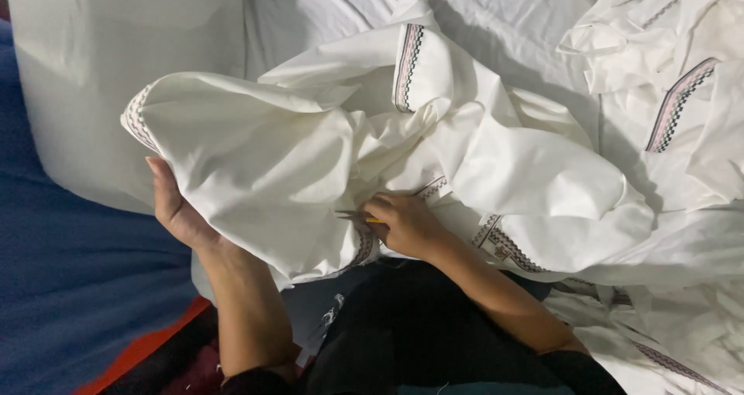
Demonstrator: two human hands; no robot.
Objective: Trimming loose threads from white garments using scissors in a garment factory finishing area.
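A large white cloth (294, 155) with dark patterned trim bands lies bunched over my lap. My left hand (172, 205) reaches under its left fold and holds it up, fingers hidden by the fabric. My right hand (404, 223) rests on the cloth near a trim band (496, 240) and grips a small thread snipper (355, 216) with a yellow handle, its metal tip pointing left at the fabric.
More white trimmed cloth (674, 93) is piled at the right and back. A white pillow-like bundle (101, 69) stands at the upper left. Blue fabric (70, 271) with an orange edge (139, 348) covers the lower left. My dark trousers (403, 325) are below.
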